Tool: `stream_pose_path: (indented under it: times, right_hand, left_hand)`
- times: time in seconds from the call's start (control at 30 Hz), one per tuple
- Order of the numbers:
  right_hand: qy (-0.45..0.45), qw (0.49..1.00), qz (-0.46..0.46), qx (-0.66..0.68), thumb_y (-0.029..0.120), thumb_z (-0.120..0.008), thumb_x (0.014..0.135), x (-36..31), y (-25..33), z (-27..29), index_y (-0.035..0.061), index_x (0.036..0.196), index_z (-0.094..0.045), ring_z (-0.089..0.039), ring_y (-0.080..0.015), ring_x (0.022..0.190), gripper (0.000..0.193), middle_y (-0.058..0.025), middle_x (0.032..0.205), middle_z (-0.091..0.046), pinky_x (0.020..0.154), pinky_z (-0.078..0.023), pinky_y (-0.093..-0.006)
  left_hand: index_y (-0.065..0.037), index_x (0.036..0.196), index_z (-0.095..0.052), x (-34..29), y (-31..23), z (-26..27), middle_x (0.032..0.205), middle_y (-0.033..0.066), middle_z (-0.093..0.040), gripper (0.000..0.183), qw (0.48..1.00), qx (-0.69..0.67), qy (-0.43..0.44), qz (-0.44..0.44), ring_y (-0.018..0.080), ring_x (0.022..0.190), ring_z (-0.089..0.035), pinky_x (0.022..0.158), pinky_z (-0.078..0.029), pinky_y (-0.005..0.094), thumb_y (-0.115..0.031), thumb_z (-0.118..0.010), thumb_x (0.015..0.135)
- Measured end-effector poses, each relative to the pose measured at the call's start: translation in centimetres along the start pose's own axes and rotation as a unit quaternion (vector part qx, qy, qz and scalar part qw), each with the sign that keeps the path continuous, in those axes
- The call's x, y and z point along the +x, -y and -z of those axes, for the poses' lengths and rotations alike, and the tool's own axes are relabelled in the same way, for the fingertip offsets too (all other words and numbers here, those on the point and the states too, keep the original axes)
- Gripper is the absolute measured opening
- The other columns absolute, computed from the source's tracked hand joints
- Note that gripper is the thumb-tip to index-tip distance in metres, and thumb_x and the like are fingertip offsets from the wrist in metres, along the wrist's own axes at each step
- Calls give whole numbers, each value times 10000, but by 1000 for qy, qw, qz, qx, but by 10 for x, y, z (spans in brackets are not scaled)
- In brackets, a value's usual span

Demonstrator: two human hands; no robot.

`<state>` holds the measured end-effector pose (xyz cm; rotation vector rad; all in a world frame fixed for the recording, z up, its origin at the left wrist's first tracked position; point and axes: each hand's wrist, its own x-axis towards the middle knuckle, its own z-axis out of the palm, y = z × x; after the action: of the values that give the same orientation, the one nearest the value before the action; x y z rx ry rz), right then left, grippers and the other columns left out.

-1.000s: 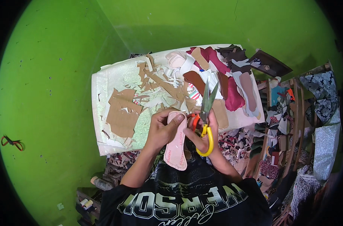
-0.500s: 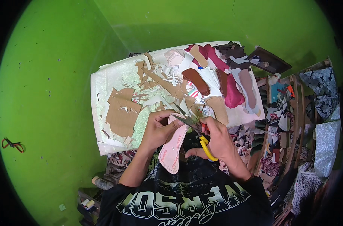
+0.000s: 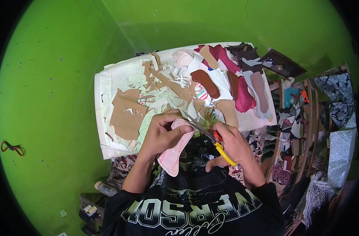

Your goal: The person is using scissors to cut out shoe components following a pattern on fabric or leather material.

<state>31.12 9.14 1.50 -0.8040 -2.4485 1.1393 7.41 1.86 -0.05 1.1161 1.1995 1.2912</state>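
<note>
Between the thumb and fingers of my left hand (image 3: 168,129) is a pale pink insole (image 3: 174,155) with red print, its wider end hanging down toward my shirt. My right hand (image 3: 231,146) grips scissors (image 3: 225,154) with yellow and red handles. Their blades (image 3: 196,125) meet the insole's upper end, beside my left thumb. From this view I cannot tell how far the blades are apart. Just beyond my hands, the table (image 3: 120,74) bears brown board scraps (image 3: 128,114), white offcuts and brown insoles (image 3: 205,83).
Dark red pieces (image 3: 245,100) and a mauve insole (image 3: 259,92) lie at the table's right. A dark tray (image 3: 282,63) stands beyond its far right corner. Wooden shelving (image 3: 312,114) heaped with fabric scraps runs along the right. Green walls (image 3: 49,98) close in the left and far sides.
The insole's lower end has swung left and slightly up. The scissors have turned, with their handles shifting right and the blades coming closer together. My right hand has moved slightly right.
</note>
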Motion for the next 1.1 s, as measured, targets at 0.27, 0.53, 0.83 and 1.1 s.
stream_pose_path:
  times: [0.27, 0.53, 0.83, 1.1]
  right_hand:
    - [49, 999, -3, -2, 476, -951, 499, 3, 7, 14, 25, 956, -465, -585, -330, 602, 805, -109, 734, -579, 587, -486, -391]
    - [13, 974, -51, 220, 423, -955, 530, 2, -37, -11, 19, 967, -426, -574, -241, 645, 796, -89, 772, -574, 631, -487, -327]
    - [-142, 923, -111, 339, 729, -684, 751, -11, -61, -33, 3, 1128, -454, -564, -96, 704, 849, -44, 828, -588, 611, -458, -227]
    - [-135, 869, -145, 454, 699, -678, 780, -12, -66, -60, 7, 1168, -453, -615, -137, 715, 825, -68, 819, -604, 651, -501, -257]
  left_hand:
    - [18, 899, -718, 1, -13, -6, 751, 21, -596, 129, 1000, 8, 17, 22, 89, 710, -498, 650, -390, 252, -80, -767, 830]
    - [2, 892, -731, 4, -4, 4, 779, 32, -628, 125, 1000, 1, -10, 10, 87, 725, -551, 656, -419, 246, -90, -776, 820]
    - [-20, 1096, -635, 27, 109, 202, 936, 82, -687, 232, 780, -375, -501, 17, 131, 762, -650, 651, -514, 241, -214, -533, 1019]
    - [101, 1034, -615, -2, 191, 120, 1005, 170, -663, 158, 663, -579, -468, 79, 261, 903, -681, 814, -618, 277, -5, -619, 918]
